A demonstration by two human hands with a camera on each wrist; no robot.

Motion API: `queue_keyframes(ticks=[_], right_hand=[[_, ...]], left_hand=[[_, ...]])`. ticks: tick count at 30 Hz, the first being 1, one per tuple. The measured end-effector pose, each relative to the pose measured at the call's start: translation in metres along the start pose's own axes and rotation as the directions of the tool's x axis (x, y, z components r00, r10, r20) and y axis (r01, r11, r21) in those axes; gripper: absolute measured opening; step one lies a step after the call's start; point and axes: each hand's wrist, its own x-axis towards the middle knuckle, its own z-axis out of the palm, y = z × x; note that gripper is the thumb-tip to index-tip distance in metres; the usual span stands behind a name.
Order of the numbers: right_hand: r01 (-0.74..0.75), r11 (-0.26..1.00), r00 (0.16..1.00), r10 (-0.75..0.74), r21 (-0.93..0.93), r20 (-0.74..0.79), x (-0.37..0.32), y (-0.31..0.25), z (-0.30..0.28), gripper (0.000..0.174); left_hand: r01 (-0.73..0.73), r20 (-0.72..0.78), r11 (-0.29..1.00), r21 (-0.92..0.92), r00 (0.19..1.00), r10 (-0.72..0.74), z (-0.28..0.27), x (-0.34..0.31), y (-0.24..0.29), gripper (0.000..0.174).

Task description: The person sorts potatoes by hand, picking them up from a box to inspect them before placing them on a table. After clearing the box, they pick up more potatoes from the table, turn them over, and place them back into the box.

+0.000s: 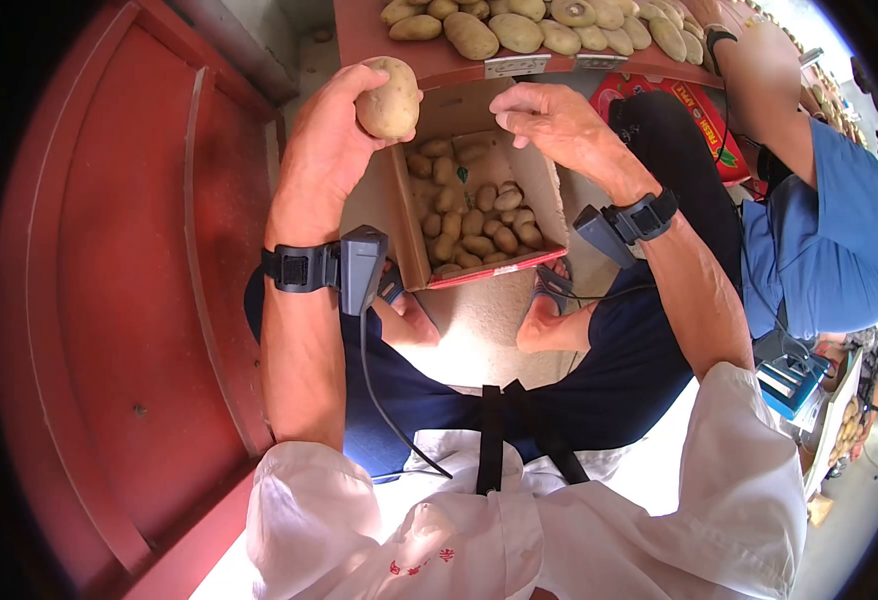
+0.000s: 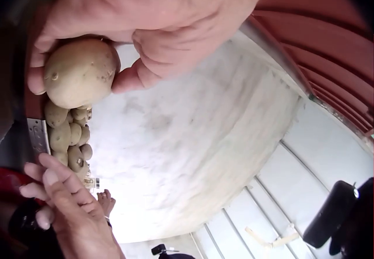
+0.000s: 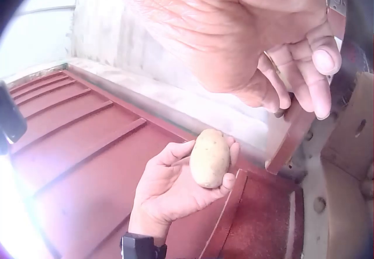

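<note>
A pale, rounded potato (image 1: 389,102) is gripped in my left hand (image 1: 321,140), raised above the left edge of the cardboard box. The left wrist view shows the same potato (image 2: 80,73) between fingers and thumb, with small eyes on its skin. Across from it, my right hand (image 1: 561,122) hovers over the box's far right corner, holding nothing. Its fingers (image 3: 318,86) look loosely bent in the right wrist view. Below both hands stands the open cardboard box (image 1: 411,225), with many smaller potatoes (image 1: 474,222) spread over its bottom.
A red table (image 1: 364,45) ahead bears a row of larger potatoes (image 1: 519,32). Red panelling (image 1: 109,250) rises at the left. A red apple carton (image 1: 694,120) and a person in blue (image 1: 839,230) are at the right. My feet (image 1: 539,325) flank the box's near side.
</note>
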Motion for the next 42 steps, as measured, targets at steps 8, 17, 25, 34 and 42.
queue_keyframes(ticks=[8,17,25,34,42], right_hand=[[-0.023,0.998,0.998,0.019,0.059,0.058,0.002,0.003,-0.006,0.032],[0.092,0.996,0.996,-0.092,0.013,0.004,-0.001,0.001,-0.009,0.025],[0.148,0.973,0.978,-0.17,-0.179,-0.119,-0.011,-0.012,-0.009,0.024],[0.09,0.98,0.971,-0.127,-0.18,-0.202,-0.035,-0.03,-0.026,0.018],[0.118,0.988,0.935,-0.145,-0.104,-0.323,-0.056,-0.06,-0.054,0.018]], left_hand=[[0.079,0.048,0.926,0.37,0.993,-0.104,0.005,0.003,-0.009,0.047],[0.062,0.067,0.681,0.73,0.984,-0.162,0.005,0.003,-0.042,0.05],[0.03,-0.042,0.11,0.993,0.994,0.102,-0.003,0.033,-0.091,0.055],[-0.02,0.027,0.082,0.996,0.996,-0.085,-0.033,0.012,-0.096,0.048],[-0.229,0.274,0.159,0.96,0.877,-0.395,-0.019,-0.028,-0.157,0.056]])
